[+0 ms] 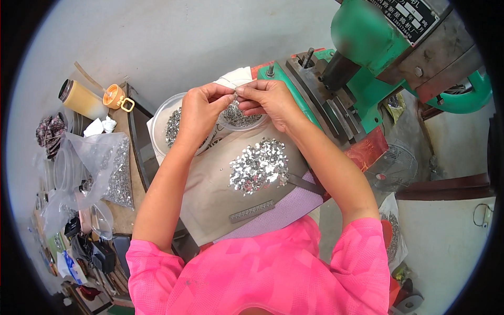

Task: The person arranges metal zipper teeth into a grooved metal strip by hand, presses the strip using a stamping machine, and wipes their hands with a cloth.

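Observation:
My left hand (201, 111) and my right hand (273, 102) meet fingertip to fingertip above the work surface. Both are closed in a pinch, and whatever sits between the fingertips is too small to make out. Below them stands a round clear bowl (242, 118) of thin, shiny metal parts. A larger clear tub (155, 137) with small metal pieces is beside my left hand, which partly hides it. Nearer to me, a loose pile of small shiny metal pieces (260, 165) lies on the tan cloth (202, 197). Close to the cloth's front lies a grey notched bar (252, 211).
A green press (362, 37) with a steel bed stands at the right, beside my right forearm. On the left, a wooden table (125, 223) carries a plastic bag of metal pieces (119, 173), a yellow bottle (83, 100) and an orange lid (112, 96). Lilac fabric (289, 205) lies near my body.

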Available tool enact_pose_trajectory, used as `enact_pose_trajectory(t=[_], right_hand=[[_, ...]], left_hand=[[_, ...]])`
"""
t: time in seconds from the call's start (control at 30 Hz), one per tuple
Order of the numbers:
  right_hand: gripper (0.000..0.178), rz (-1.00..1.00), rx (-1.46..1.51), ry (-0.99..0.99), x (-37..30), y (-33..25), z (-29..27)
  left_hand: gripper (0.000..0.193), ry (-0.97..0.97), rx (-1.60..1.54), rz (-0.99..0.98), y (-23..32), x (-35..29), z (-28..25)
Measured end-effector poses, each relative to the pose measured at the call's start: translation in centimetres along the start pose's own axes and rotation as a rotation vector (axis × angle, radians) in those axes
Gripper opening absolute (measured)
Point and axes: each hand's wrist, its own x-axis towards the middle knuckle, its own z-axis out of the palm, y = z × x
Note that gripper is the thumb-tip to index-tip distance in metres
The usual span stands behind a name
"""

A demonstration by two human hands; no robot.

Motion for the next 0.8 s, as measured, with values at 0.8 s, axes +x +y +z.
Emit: enact_pose_trajectory(t=[0.8], right_hand=[[0.008, -0.531, -0.989, -0.358, -13.7, 7.5, 1.8]], left_hand=[[0.02, -0.105, 0.051, -0.129, -2.8, -21.7, -2.5]])
